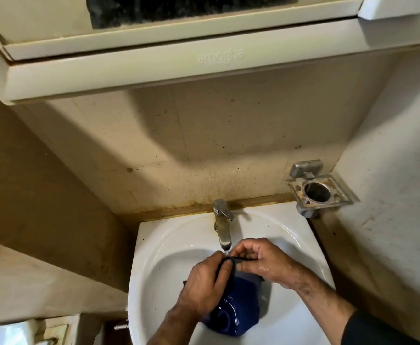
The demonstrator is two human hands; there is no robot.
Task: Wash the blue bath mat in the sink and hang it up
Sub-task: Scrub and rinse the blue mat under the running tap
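Observation:
The wet blue bath mat (238, 310) hangs bunched into the white sink (169, 245), held up by its dark top edge. My left hand (204, 282) grips that dark edge from the left, fingers curled round it. My right hand (261, 260) pinches the same edge just to the right, under the spout of the chrome tap (222, 225). A thin stream of water runs from the spout onto the edge between my hands. The mat's lower part rests on the basin floor.
A metal holder (318, 190) with a round hole is fixed to the wall at the sink's right. A cream cabinet (154, 70) overhangs above the sink. Stained walls close in on both sides. A white fixture (12, 332) shows at the lower left.

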